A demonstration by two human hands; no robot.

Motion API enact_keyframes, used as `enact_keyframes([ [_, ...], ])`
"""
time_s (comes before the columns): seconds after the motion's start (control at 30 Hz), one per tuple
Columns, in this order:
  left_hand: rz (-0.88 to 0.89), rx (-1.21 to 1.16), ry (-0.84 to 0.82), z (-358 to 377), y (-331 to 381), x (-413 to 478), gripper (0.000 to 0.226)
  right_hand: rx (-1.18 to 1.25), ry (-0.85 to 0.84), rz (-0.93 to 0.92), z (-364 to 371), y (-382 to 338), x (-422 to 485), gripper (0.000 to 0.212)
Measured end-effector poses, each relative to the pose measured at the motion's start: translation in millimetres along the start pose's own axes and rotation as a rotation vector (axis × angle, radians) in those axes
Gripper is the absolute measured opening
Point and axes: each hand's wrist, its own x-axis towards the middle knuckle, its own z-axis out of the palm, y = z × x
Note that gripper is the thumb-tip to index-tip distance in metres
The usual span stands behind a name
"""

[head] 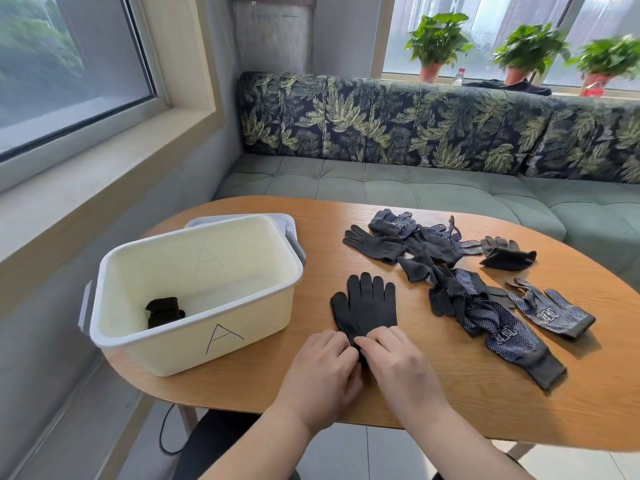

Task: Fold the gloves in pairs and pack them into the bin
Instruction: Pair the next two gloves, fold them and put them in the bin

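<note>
The left hand [323,363] and right hand [396,360] pinch the cuff of the black gloves [370,306]; the bin [194,344] sits at their nine o'clock.

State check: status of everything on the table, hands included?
bin: open, lid off
lid: lying behind bin
folded pair: inside bin
stacked pair: flat, unfolded
pile: loose, unfolded gloves
left hand: pinches stacked pair's cuff
right hand: pinches same cuff
</note>
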Motion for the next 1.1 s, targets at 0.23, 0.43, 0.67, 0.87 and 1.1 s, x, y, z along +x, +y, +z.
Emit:
enact_keyframes([
  [0.23,-0.009,0.026,0.0,-2,2,1,0.009,0.081,-0.005,-0.017,-1,0,-4,0.025],
  [0.43,-0.052,0.009,-0.045,-5,2,2,0.013,0.154,0.013,0.014,-4,-1,-7,0.019],
  [0.67,-0.14,-0.019,-0.052,-7,-1,2,0.023,0.171,0.027,0.025,-7,-3,-6,0.017],
  [0.87,-0.158,-0.056,-0.076,-9,1,3,0.022,0.216,-0.008,0.035,-7,-3,-9,0.02],
  [1.1,-0.134,-0.032,-0.118,-2,-3,0,0.034,0.249,-0.022,0.3,-7,3,18,0.035],
])
